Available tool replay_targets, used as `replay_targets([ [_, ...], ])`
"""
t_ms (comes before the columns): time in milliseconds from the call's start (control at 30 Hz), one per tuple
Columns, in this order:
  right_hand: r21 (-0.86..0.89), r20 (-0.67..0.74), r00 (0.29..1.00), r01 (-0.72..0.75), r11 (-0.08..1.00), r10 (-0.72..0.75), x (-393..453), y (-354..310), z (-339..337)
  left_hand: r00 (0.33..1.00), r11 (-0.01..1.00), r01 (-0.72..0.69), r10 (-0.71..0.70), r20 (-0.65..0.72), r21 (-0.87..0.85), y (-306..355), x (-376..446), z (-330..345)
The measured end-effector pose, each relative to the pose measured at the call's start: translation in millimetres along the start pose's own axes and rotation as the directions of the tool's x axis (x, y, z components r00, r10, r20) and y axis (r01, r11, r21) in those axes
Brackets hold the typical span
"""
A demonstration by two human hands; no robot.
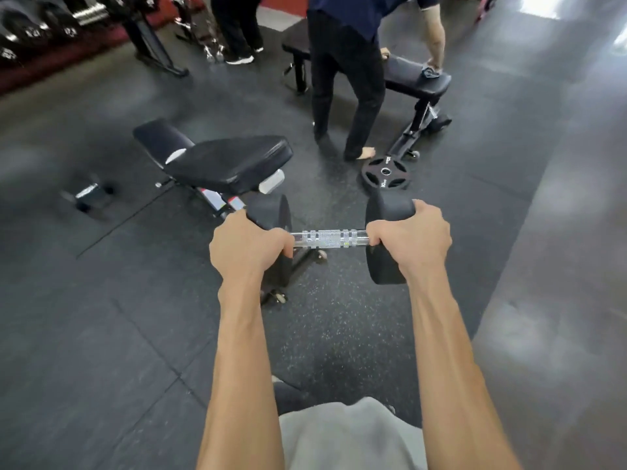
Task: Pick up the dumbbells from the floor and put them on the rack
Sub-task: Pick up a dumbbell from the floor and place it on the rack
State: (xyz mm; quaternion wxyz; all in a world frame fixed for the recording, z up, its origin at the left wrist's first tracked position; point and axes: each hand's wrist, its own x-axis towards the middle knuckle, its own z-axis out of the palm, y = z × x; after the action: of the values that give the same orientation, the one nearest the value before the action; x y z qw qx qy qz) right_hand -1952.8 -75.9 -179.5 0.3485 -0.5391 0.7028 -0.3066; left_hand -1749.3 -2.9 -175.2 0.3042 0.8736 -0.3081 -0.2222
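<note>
A black dumbbell with a knurled chrome handle hangs level above the floor in front of me. My left hand grips its left head, fingers curled over the inner edge. My right hand grips the right head the same way. A second, smaller dumbbell lies on the rubber floor at the far left. The dumbbell rack, loaded with dark weights, stands at the top left corner against a red base.
A black adjustable bench stands just beyond the held dumbbell. A 10 kg weight plate lies on the floor to its right. A person bends over a second bench; another person's legs stand behind.
</note>
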Motion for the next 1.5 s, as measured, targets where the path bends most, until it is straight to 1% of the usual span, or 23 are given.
replay_targets([
  [133,-0.066,0.142,0.990,-0.005,0.998,0.014,1.8,-22.9,55.7,0.992,0.993,0.121,-0.121,0.025,0.001,-35.1,34.4,-21.1],
  [300,-0.105,0.245,0.969,0.036,0.994,-0.009,-9.2,-55.9,136.7,0.976,0.976,0.217,-0.217,0.005,-0.007,-89.6,87.7,-57.7],
  [500,-0.160,0.349,0.936,0.097,0.982,-0.036,-28.4,-108.7,226.5,0.954,0.957,0.289,-0.286,-0.086,0.024,-147.8,144.8,-114.1],
  [600,-0.170,0.434,0.900,0.137,0.976,-0.051,-36.7,-138.6,271.3,0.932,0.941,0.336,-0.337,-0.130,-0.030,-172.5,165.4,-145.5],
  [800,-0.185,0.508,0.854,0.238,0.953,-0.114,-47.5,-198.1,360.8,0.867,0.879,0.451,-0.473,-0.159,-0.155,-217.7,216.8,-195.5],
  [900,-0.181,0.559,0.820,0.265,0.947,-0.123,-50.8,-225.8,415.0,0.843,0.856,0.469,-0.507,-0.180,-0.219,-241.4,246.8,-219.4],
  [967,-0.190,0.575,0.809,0.272,0.943,-0.118,-51.8,-245.1,448.1,0.821,0.836,0.506,-0.543,-0.177,-0.213,-254.6,270.1,-236.4],
  [1033,-0.185,0.612,0.782,0.287,0.940,-0.119,-55.0,-264.9,481.7,0.790,0.812,0.538,-0.579,-0.198,-0.228,-269.3,291.8,-256.2],
  [1133,-0.176,0.651,0.750,0.299,0.938,-0.117,-59.2,-296.5,534.7,0.769,0.795,0.556,-0.602,-0.214,-0.241,-291.6,332.6,-285.6],
  [1267,-0.173,0.679,0.725,0.314,0.934,-0.118,-73.3,-343.6,606.3,0.752,0.781,0.576,-0.622,-0.217,-0.243,-325.3,387.4,-332.0],
  [1400,-0.150,0.685,0.722,0.273,0.950,-0.099,-88.1,-385.9,677.2,0.773,0.802,0.554,-0.595,-0.221,-0.222,-362.6,453.0,-383.7],
  [1500,-0.164,0.650,0.756,0.234,0.958,-0.073,-96.6,-416.8,718.9,0.798,0.829,0.526,-0.558,-0.229,-0.190,-377.9,498.9,-421.1],
])
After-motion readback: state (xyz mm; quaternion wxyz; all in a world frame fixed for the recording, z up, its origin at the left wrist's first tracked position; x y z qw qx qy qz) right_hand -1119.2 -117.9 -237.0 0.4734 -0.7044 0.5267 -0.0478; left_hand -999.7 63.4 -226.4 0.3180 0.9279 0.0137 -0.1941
